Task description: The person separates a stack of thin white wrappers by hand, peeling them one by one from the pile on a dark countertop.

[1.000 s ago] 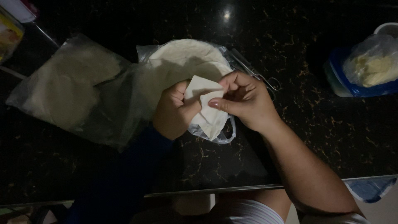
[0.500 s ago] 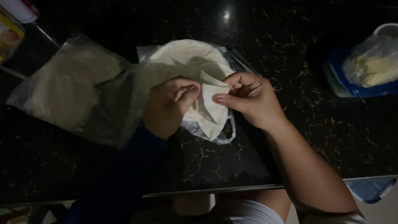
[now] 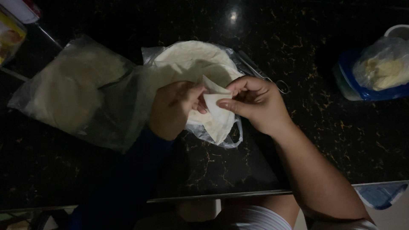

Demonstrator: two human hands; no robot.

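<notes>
Two hands are at work: the left hand (image 3: 172,108) and the right hand (image 3: 255,104), meeting over one stack of round flatbreads (image 3: 191,61). Between them is one small folded white sheet (image 3: 215,106). Left of the stack lies one clear plastic bag (image 3: 81,93). Right of the stack, one thin metal utensil (image 3: 260,72) rests on the one dark counter (image 3: 332,140). Far right of the stack sits one blue container (image 3: 353,85), with one bag of pale food (image 3: 383,64) in it.

The left hand (image 3: 172,108) hides part of the thin white folded wrapper sheet (image 3: 215,108) and the stack beneath. At the right edge, the blue plastic tub (image 3: 351,83) is cut off. Its bagged pale contents are too dim to identify.
</notes>
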